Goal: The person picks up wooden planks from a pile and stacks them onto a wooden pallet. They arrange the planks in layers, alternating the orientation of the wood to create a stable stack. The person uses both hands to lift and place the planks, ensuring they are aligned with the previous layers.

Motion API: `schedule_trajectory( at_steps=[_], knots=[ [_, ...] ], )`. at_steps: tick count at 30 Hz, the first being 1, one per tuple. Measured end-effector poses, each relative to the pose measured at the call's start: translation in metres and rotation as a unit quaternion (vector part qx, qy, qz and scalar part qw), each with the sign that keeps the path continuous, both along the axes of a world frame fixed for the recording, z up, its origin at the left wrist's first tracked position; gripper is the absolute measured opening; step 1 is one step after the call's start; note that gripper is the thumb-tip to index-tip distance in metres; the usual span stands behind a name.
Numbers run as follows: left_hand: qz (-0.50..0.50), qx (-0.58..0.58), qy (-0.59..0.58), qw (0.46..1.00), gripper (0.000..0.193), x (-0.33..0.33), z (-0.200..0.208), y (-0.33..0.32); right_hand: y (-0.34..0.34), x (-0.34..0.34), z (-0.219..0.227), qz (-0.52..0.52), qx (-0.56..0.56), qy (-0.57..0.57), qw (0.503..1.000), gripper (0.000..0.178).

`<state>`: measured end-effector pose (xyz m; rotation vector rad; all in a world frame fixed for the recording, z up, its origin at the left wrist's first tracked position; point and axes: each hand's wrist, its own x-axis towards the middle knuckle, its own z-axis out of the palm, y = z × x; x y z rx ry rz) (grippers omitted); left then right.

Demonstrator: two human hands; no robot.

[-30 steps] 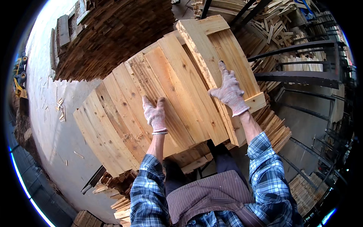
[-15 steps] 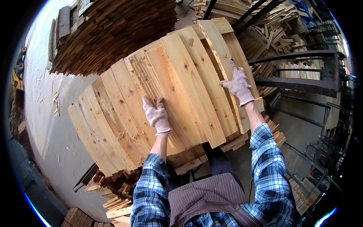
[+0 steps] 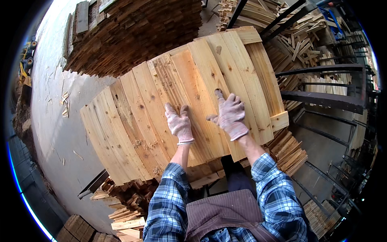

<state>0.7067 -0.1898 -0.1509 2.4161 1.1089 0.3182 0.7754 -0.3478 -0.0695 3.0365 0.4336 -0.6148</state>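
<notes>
Fingers (image 3: 219,95) forward, left hand (image 3: 178,124) and right hand (image 3: 232,116) lie on planks (image 3: 197,97).

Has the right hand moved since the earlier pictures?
Yes: the right hand moved left, away from the black rack and nearer the left hand.

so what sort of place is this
Probably a timber yard or woodworking shop: pale, flat wooden boards lie side by side, a big stack of brown wooden planks stands beyond them, and thin, pale wooden strips lie heaped at upper right.

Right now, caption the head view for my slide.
Gloved left hand and right hand over planks, wood stack beyond.
</notes>
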Motion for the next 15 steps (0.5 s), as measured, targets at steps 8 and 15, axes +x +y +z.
schedule_trajectory(
  at_steps=[8,15],
  knots=[
    [0.035,-0.184,-0.024,0.982,0.063,0.001,0.003,-0.002,-0.052,0.032,0.003,-0.187,0.188,0.069,0.962,0.088],
    [-0.035,0.064,-0.087,0.994,0.065,0.002,-0.015,-0.001,-0.176,0.113,0.017,-0.193,0.04,-0.052,0.979,0.066]
  ],
)
